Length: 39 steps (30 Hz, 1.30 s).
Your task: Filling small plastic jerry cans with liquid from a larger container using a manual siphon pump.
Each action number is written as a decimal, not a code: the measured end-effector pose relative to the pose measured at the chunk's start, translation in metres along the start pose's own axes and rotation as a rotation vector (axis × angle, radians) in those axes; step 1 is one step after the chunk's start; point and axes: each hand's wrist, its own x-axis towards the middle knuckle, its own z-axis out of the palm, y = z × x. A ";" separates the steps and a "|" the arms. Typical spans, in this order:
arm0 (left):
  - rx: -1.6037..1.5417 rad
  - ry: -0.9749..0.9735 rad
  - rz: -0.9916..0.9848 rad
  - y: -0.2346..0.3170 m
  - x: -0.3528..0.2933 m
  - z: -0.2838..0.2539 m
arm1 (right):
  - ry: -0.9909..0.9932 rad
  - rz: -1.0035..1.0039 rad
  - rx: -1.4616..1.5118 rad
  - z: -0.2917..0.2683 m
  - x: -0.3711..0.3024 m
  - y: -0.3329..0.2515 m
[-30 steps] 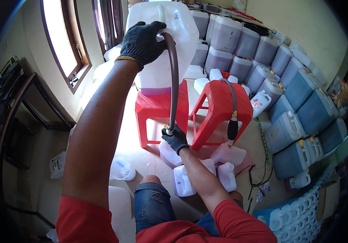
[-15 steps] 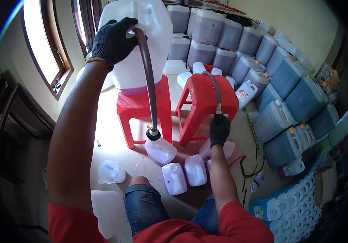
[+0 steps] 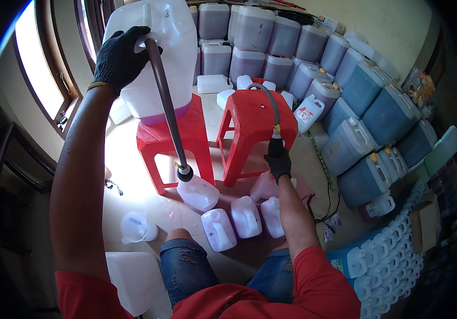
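Note:
My left hand [image 3: 121, 59], in a dark knit glove, is closed round the upper end of a brown hose [image 3: 165, 101] at the mouth of a large white jerry can [image 3: 156, 80]. Pink-purple liquid shows low in this can, which stands on a red stool [image 3: 172, 135]. The hose runs down to a black fitting [image 3: 185, 174] at the mouth of a small translucent jug [image 3: 198, 194]. My gloved right hand [image 3: 278, 162] grips the black end piece [image 3: 276, 144] of a grey hose [image 3: 272, 106], above a pinkish jug [image 3: 263, 186]. Whether that end piece enters the jug is hidden.
A second red stool [image 3: 263, 114] stands right of the first. Several small jugs [image 3: 219, 230] sit before my knees, near a clear pitcher [image 3: 139, 227]. Large filled jerry cans [image 3: 255, 29] line the back and right. Black cords [image 3: 327, 212] lie on the floor at right.
The view has turned slightly right, so the scene sits further left. My right hand sits a little lower on the black end piece, showing more of it. My left hand stays at the can's mouth.

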 end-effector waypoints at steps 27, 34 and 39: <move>-0.049 -0.015 -0.033 0.026 0.003 -0.017 | 0.612 -0.422 0.560 0.042 0.056 -0.053; -0.017 -0.035 -0.035 0.024 0.001 -0.017 | 0.525 -0.234 0.790 0.096 0.048 -0.016; 0.010 -0.050 -0.045 0.024 -0.004 -0.015 | 0.465 -0.150 0.808 0.132 0.035 0.014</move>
